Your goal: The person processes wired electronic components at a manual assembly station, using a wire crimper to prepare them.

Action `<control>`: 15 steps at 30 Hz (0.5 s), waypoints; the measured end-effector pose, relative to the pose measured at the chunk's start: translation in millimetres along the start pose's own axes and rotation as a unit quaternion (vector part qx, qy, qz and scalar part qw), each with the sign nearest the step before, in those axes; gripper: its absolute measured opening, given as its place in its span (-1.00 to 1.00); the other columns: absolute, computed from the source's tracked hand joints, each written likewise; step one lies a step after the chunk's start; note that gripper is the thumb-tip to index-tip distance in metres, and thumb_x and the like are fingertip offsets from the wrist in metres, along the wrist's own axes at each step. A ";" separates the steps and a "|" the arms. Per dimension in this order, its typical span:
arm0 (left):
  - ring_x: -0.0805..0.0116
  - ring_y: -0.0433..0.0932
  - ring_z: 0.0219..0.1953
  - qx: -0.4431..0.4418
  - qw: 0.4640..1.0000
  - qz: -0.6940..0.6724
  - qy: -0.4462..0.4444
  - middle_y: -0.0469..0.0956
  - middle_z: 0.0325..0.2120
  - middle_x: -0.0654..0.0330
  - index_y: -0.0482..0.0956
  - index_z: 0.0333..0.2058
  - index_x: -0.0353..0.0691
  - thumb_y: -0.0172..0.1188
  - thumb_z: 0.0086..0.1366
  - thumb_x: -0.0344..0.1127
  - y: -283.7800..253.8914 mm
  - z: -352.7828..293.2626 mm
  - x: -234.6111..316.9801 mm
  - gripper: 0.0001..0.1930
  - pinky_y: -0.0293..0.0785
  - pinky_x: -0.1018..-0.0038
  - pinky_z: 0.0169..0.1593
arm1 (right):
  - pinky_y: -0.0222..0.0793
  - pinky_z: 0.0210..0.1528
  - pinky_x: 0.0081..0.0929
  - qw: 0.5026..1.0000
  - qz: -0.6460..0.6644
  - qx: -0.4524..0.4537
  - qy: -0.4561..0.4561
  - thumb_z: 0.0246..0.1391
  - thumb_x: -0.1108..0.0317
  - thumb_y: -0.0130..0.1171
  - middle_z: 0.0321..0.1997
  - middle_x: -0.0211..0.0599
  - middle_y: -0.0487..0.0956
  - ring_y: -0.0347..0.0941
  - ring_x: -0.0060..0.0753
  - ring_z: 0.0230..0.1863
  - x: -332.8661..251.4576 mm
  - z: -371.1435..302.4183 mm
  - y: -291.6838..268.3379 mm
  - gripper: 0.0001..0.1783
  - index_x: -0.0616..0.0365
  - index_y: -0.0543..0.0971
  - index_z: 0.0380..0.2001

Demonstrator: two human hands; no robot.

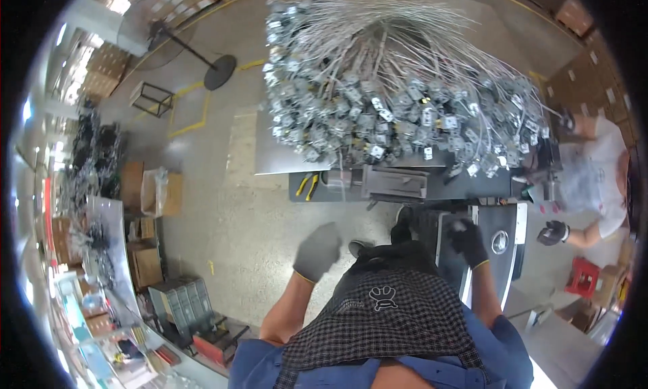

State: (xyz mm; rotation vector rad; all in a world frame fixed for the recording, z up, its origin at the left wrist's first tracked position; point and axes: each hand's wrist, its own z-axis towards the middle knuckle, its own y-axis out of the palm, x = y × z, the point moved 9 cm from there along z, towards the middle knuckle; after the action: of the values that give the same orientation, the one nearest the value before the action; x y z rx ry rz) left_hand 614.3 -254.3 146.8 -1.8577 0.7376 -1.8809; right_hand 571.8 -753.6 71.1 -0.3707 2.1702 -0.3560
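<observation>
My left hand point(318, 252), in a grey glove, hangs over the floor left of my checked apron point(378, 298). Motion blurs its fingers, and no held thing can be made out. My right hand point(468, 242), in a dark glove, is over the edge of a dark cabinet point(494, 244) with a round emblem. Its fingers are blurred too, with a pale patch at their tips that I cannot identify. Ahead, a large heap of grey metal parts with long thin wires point(398, 112) covers the table. A grey fixture point(395, 184) sits at its near edge, beside yellow-handled pliers point(308, 186).
At the right stands another person point(587, 166) in a pale top and dark gloves, near a red stool point(582, 278). Cardboard boxes point(162, 193) and a side bench point(108, 254) line the left. A fan stand point(219, 73) rises from the floor at far left.
</observation>
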 end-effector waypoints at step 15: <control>0.44 0.56 -0.35 -0.116 0.926 -0.269 -0.237 0.60 -0.28 0.20 0.52 0.14 -0.35 0.06 0.52 -0.17 -37.7 -50.5 21.8 -0.60 0.51 0.49 -0.21 | 0.42 -0.50 -0.61 0.873 0.252 -0.411 -0.067 0.41 0.14 0.03 -0.04 -0.27 0.70 0.60 -0.56 -0.40 -278.6 -42.2 275.6 -0.53 0.14 0.46 0.26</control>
State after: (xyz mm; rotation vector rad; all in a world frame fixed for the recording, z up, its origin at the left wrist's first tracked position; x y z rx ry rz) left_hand 566.3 -233.5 188.2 -2.7491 0.3067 -1.5436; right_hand 658.7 -388.8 192.3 -0.2519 2.0839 0.8918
